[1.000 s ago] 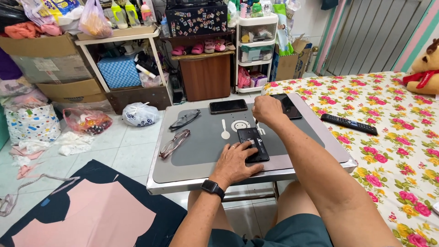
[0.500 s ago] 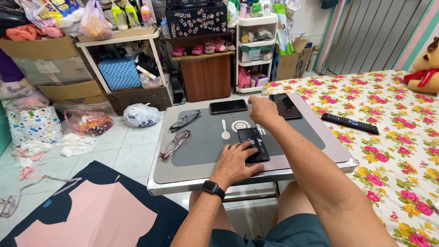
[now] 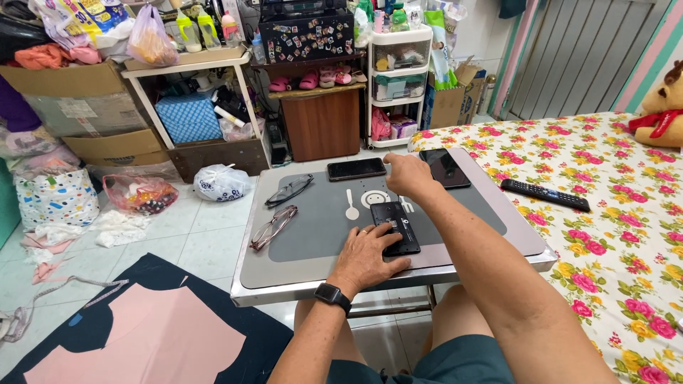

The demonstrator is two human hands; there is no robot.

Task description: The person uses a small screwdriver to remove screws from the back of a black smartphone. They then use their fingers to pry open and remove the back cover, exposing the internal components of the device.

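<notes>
The person sits at a small metal folding table (image 3: 498, 257) topped with a grey work mat (image 3: 313, 235), knees tucked under its front edge. The left hand (image 3: 370, 254), a black smartwatch (image 3: 333, 296) on its wrist, lies flat with fingers spread and loose over the near end of a dark phone (image 3: 397, 226) that rests back-up on the mat, pinning it rather than clasping it. The right hand (image 3: 407, 175) reaches toward the far edge, fingers curled down; whether they pinch anything I cannot tell. Just beside it to the left lies a second black phone (image 3: 356, 168) at the far edge, and to its right a third dark phone (image 3: 445, 168). A small white spudger-like tool (image 3: 351, 205) lies on the mat near the middle, and folded eyeglasses (image 3: 274, 226) rest at the mat's left side, with a dark glasses case (image 3: 288, 189) further back.

To the right, touching the table, is a bed with a floral sheet (image 3: 612, 249); a black remote control (image 3: 545, 194) lies on it, and a stuffed bear (image 3: 662, 99) sits at the far corner. The tiled floor (image 3: 178, 242) at left holds a dark cloth with a pink cut pattern piece (image 3: 142, 341), plastic bags and scraps. Along the wall stand cardboard boxes (image 3: 85, 114), a white shelf, a brown wooden cabinet (image 3: 324, 124) and a white drawer unit (image 3: 402, 78).
</notes>
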